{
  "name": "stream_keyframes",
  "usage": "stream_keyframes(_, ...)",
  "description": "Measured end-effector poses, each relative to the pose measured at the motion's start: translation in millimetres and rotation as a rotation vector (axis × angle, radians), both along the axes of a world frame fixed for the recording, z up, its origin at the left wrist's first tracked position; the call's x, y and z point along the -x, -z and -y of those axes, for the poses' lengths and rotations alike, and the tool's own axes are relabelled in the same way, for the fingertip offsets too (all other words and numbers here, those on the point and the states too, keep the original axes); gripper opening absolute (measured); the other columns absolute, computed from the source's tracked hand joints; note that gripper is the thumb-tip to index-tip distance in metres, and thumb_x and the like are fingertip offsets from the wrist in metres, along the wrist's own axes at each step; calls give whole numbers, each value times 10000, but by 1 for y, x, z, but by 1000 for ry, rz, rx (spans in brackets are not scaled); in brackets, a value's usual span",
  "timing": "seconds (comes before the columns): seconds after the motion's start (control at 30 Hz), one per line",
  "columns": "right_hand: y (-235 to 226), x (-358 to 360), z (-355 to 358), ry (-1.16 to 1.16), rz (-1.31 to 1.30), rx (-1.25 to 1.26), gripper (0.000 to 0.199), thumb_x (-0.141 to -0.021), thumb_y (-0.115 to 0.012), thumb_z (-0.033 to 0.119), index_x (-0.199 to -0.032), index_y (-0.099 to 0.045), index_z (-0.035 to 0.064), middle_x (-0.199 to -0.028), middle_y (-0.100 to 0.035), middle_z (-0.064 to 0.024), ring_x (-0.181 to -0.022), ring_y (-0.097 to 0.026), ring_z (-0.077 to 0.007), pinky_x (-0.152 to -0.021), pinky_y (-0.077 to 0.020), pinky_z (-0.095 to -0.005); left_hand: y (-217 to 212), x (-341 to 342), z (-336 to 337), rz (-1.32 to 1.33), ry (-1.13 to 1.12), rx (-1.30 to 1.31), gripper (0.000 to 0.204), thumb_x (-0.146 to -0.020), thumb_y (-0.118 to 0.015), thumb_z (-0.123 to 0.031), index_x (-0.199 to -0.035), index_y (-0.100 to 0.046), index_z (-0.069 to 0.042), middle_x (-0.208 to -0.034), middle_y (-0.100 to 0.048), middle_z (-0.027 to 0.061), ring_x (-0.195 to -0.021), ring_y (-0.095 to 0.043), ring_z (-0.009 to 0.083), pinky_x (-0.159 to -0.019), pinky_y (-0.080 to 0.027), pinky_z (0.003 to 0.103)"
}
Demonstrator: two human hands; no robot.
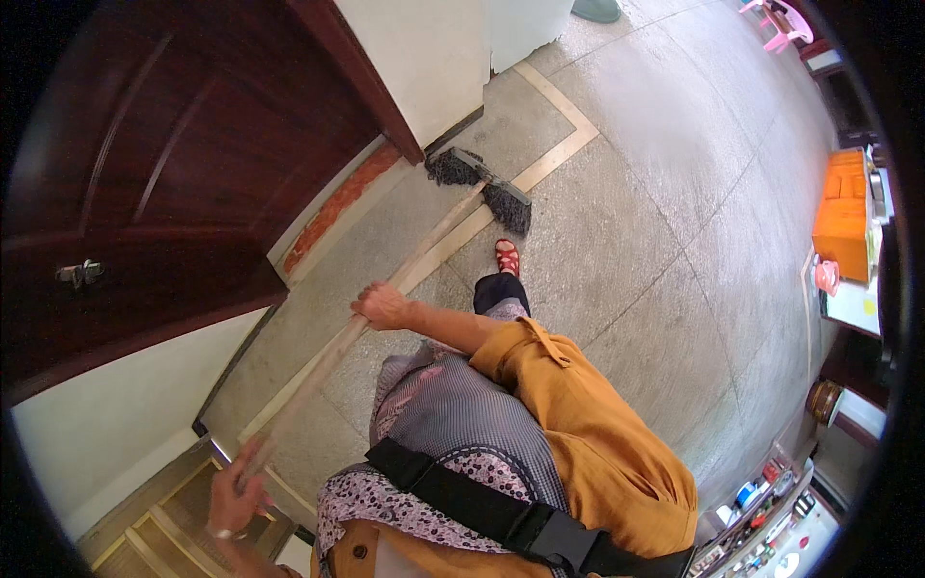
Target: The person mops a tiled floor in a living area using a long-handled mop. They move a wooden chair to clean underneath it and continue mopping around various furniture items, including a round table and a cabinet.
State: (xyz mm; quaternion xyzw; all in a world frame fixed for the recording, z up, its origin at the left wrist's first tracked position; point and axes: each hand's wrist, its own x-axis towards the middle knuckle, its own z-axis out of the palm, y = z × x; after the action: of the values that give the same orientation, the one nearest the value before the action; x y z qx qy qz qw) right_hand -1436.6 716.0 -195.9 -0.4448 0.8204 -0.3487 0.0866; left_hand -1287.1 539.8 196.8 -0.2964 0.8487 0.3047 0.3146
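Observation:
I hold a long pale wooden broom handle (pixel 405 279) with both hands. My right hand (pixel 383 305) grips it partway down, with the arm in an orange sleeve. My left hand (pixel 236 491) grips the upper end near the lower left edge. The dark bristled broom head (pixel 487 188) rests on the grey stone floor (pixel 655 193) beside a door threshold. My foot in a red sandal (pixel 508 257) stands just behind the broom head.
A dark wooden door (pixel 173 164) with a metal latch stands open at the left beside a white wall (pixel 434 58). An orange cabinet (pixel 843 212) stands at the right edge. Shelves with small items sit at the lower right. A pink chair (pixel 785 24) is far back.

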Motion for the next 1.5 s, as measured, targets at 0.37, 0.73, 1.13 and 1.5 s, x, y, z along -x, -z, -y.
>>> stream_keyframes(0.37,37,117,-133,-27,8,-43,154,-624,-619,170,-728,-555,75,-676,-566,-82,-725,-565,-254,-664,-408,-372,88,90,-96,-190,156,-33,397,-706,-595,6,-1098,-534,28,-1028,-595,142,-858,-551,108,-735,-443,232)
stream_keyframes(0.73,135,302,-334,345,-7,-490,92,-689,-516,78,-759,-572,60,-789,-553,-112,-856,-526,-286,-741,-419,-372,251,242,-264,-449,337,-288,458,-751,-569,-93,-1192,-459,-33,-1020,-564,218,-900,-599,248,-709,-463,290)
stream_keyframes(1.13,136,211,-255,559,-12,-938,276,-781,-448,209,-960,-619,88,-1202,-443,-184,-1203,-307,-313,-971,-249,-418,270,176,-186,-217,329,-339,541,-736,-587,-122,-1246,-409,-94,-932,-593,211,-803,-617,193,-686,-463,282)
stream_keyframes(1.5,36,8,8,-39,282,-568,114,-731,-560,186,-780,-634,114,-819,-642,-58,-803,-611,-201,-769,-394,-416,152,-8,151,144,-146,-240,422,-703,-636,-43,-1106,-529,21,-756,-598,50,-627,-519,81,-563,-425,215)
